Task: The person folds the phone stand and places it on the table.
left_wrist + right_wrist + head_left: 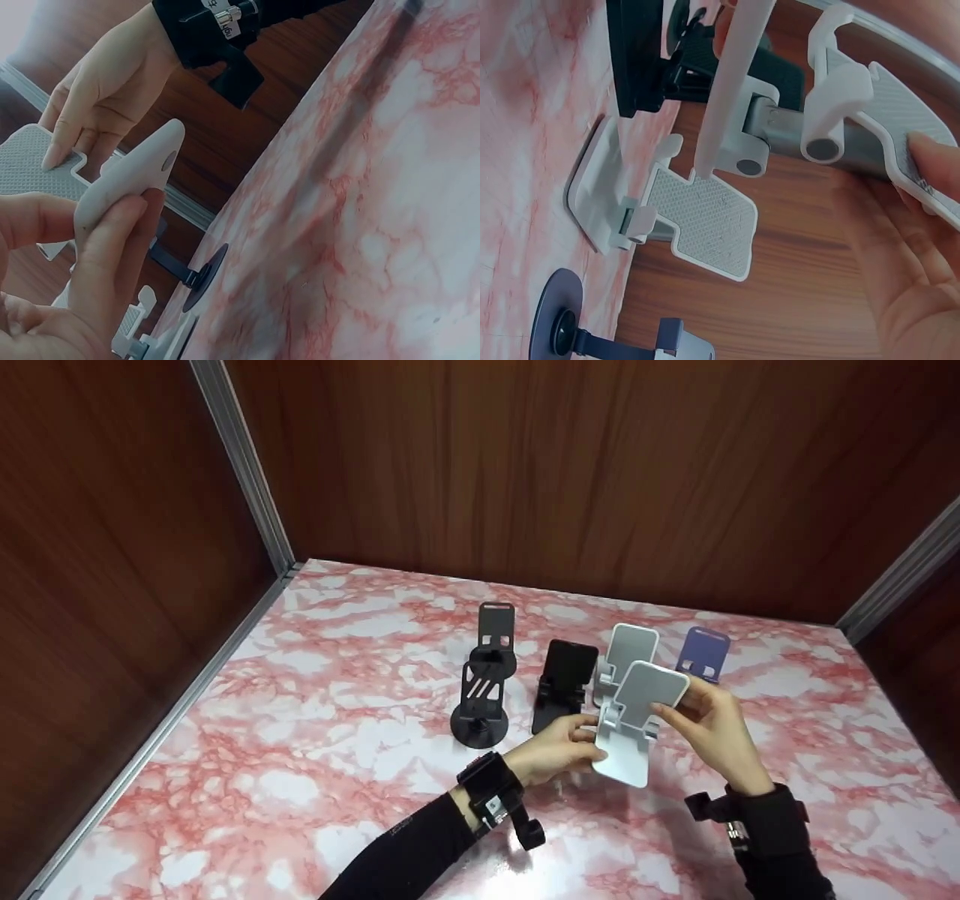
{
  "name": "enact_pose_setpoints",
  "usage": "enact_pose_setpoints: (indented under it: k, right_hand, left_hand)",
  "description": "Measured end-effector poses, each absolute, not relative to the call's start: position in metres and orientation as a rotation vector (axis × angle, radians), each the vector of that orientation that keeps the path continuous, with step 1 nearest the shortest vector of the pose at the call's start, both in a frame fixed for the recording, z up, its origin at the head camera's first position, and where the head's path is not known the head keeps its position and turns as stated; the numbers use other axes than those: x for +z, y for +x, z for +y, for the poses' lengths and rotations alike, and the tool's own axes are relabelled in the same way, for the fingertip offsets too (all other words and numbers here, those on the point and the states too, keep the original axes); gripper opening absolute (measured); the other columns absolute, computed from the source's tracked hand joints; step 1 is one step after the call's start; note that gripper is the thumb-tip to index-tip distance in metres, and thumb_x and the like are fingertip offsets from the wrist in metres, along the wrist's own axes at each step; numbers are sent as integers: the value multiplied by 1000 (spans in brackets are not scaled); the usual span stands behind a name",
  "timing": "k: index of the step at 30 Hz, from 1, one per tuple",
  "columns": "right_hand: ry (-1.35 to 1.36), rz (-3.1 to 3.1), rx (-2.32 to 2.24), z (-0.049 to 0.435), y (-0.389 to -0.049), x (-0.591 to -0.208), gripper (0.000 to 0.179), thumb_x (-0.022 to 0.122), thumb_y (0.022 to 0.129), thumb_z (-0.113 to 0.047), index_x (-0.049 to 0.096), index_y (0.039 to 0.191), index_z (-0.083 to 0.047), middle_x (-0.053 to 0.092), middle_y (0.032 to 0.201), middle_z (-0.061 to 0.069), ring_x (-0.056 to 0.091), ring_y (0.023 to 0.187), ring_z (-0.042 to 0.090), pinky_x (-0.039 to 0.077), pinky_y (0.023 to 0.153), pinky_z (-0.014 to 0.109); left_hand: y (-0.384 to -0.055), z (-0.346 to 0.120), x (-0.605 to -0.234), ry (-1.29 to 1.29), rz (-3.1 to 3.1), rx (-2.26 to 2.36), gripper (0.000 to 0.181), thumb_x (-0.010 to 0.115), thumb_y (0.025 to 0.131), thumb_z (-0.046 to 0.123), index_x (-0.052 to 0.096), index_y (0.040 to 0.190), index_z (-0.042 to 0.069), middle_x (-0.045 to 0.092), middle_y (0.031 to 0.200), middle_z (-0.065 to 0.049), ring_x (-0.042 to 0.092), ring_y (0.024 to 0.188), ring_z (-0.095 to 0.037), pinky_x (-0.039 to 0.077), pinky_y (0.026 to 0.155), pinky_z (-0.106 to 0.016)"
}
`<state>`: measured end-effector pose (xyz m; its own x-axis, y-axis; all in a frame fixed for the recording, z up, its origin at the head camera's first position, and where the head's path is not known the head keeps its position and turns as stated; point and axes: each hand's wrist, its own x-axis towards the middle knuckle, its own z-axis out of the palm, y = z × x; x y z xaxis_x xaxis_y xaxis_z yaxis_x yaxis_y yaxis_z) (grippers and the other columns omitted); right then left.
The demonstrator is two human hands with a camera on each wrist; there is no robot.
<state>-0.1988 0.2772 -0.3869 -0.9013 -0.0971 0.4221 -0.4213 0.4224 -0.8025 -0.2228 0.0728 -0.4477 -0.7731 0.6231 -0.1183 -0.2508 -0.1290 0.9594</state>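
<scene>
Both hands hold a white phone stand (624, 751) with a grey textured pad, above the table. My left hand (553, 750) pinches the edge of its flat base (127, 184) between thumb and fingers. On the upper plate (654, 690), my right hand (718, 729) grips the side edge, its thumb on the grey pad and its other fingers behind. A grey hinge arm (784, 129) joins plate and base in the right wrist view. Just behind the held stand, a second white phone stand (636, 645) stands on the table, partly hidden by it.
Left of the white stands is a black phone stand (571, 666). Further left stand two dark round-based stands, one nearer (480, 727) and one behind (496, 622). A purple stand (703, 651) is behind my right hand. Brown wood-grain panels (525, 472) wall the marbled table (300, 735).
</scene>
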Motion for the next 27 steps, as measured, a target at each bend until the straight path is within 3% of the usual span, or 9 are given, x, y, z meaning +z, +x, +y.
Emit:
enact_pose_setpoints:
  k: [9,19,23,27]
  right_hand:
    - [461,-2266,1280,269,-199,-388,31,70,74,8,64,104,2,70,92,20,65,80,-3,55,68,14]
    - [575,-2176,974,260,-203,-394,26,70,74,8,66,96,-4,71,93,9,60,88,-8,51,74,7]
    - [646,-2165,873,257,-203,-399,33,71,70,13,66,97,-5,69,96,9,59,92,-3,47,81,4]
    - [752,-2158,811,255,-201,-402,47,74,59,20,66,98,-5,67,98,10,58,97,7,41,90,4]
  left_hand:
    - [-223,71,-443,409,1551,1975,57,54,82,-7,36,136,-2,59,118,-20,63,98,-23,55,87,-33]
    - [-222,69,-436,399,1478,2047,53,51,85,-7,36,136,-4,56,120,-23,62,100,-24,53,89,-37]
    - [-223,68,-430,344,1423,2102,42,42,91,8,41,131,-6,59,110,-15,64,89,-19,53,89,-39]
    - [-224,66,-424,324,1379,2122,49,35,95,31,44,129,-3,59,107,-10,64,85,-17,54,89,-38]
